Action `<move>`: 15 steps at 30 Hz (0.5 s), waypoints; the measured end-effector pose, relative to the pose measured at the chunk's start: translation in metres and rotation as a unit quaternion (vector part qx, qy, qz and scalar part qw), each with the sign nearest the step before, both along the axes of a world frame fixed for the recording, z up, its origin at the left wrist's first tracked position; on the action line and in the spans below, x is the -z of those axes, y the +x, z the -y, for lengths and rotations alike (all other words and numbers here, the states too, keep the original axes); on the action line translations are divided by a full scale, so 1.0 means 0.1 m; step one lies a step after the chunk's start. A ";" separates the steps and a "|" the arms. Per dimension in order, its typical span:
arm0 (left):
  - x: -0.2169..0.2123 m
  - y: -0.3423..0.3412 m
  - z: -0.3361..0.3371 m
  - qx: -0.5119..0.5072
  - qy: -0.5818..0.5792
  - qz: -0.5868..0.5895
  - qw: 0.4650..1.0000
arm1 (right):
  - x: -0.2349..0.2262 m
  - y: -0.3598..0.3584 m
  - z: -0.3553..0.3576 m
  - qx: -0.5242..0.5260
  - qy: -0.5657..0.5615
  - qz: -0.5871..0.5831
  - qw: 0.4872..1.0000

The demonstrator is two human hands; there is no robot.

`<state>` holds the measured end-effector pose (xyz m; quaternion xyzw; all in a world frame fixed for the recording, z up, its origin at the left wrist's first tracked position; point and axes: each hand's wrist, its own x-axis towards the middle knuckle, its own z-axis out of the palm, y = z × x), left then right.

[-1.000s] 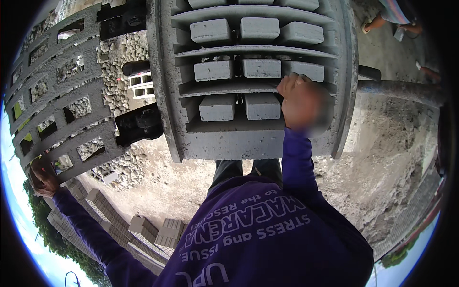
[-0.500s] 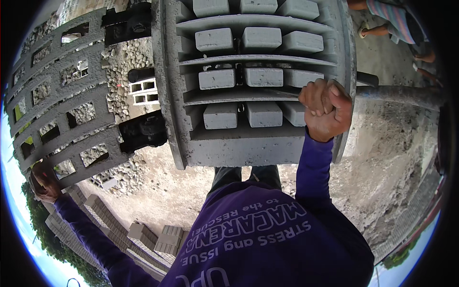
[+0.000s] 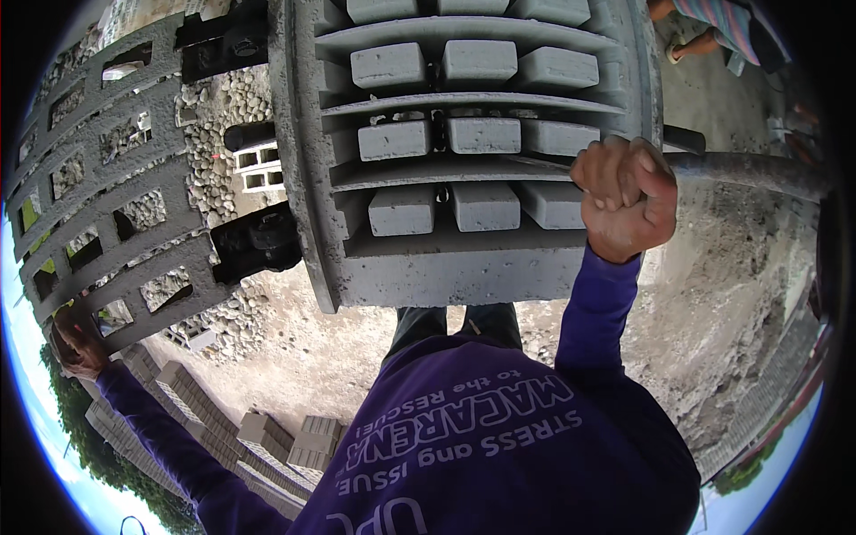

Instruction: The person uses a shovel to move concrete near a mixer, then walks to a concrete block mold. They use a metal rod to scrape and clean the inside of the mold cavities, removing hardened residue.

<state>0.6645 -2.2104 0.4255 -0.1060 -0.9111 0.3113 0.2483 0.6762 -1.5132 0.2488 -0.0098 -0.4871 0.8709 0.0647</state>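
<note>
In front of me is a grey concrete-crusted block mould, with rows of rectangular cores between thin divider plates. My right hand is closed in a fist over the mould's right side, thumb on top. A thin metal rod or blade sticks out leftward from the fist along a divider; its far end is hard to make out. At far left, a hinged grid-like frame with rectangular openings is swung out. My left hand is wrapped round its lower outer corner, fingers partly in shadow.
Dark hinges join frame and mould. A pipe extends from the mould's right side. Gravel lies beneath the frame, stacked concrete blocks at lower left. Another person's bare legs show at upper right.
My right hand has shifted a little rightward with the thin tool. The mould and frame appear slightly farther left in the view. My left hand keeps its hold on the frame corner.
</note>
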 end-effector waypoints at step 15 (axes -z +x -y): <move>-0.05 -0.03 0.23 -0.003 0.019 0.005 1.000 | 0.41 0.01 0.24 0.087 0.097 0.044 0.990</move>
